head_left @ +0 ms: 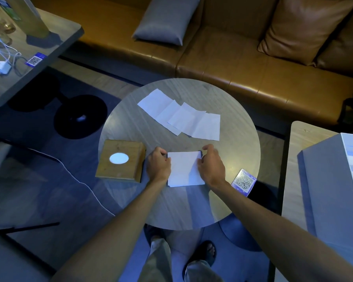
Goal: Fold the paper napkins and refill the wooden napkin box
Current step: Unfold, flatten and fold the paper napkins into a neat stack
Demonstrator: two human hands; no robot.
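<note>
A white paper napkin (184,169) lies flat on the round table (238,127) in front of me. My left hand (158,165) pinches its upper left corner and my right hand (211,165) pinches its upper right corner. Several more white napkins (180,117) lie fanned out and overlapping farther back on the table. The wooden napkin box (121,161) sits at the table's left edge, just left of my left hand, with an oval opening in its top showing white.
A QR code card (244,181) lies at the table's right edge. A brown leather sofa (232,58) with cushions runs behind. Other tables stand at upper left (39,55) and at right (306,143). A white cable (69,174) crosses the floor.
</note>
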